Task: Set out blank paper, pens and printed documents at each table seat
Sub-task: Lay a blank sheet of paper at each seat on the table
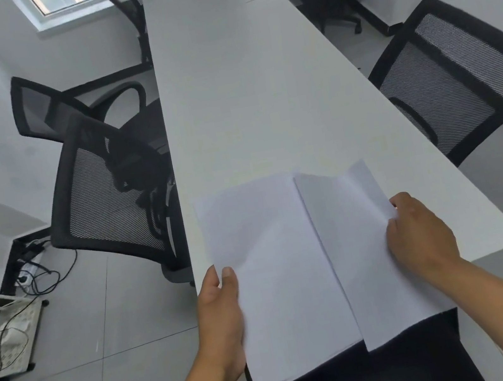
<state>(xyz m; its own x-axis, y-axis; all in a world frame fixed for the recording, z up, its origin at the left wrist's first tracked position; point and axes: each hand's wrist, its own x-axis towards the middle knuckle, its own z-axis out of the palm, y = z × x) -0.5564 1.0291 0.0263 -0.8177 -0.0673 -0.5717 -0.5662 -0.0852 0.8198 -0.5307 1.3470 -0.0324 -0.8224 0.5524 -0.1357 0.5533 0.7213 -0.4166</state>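
Peeling blank sheets off the stack at the surface end.
Head view: my left hand point(222, 315) clasps the paper stack point(279, 285) by its left edge, thumb on top, to steady it. My right hand point(420, 235) pinches the lifted top sheets point(361, 238) at their right edge, probably to split off one seat's share. The stack sits between both grips, over the near end of the white surface point(243, 92); no pens visible.
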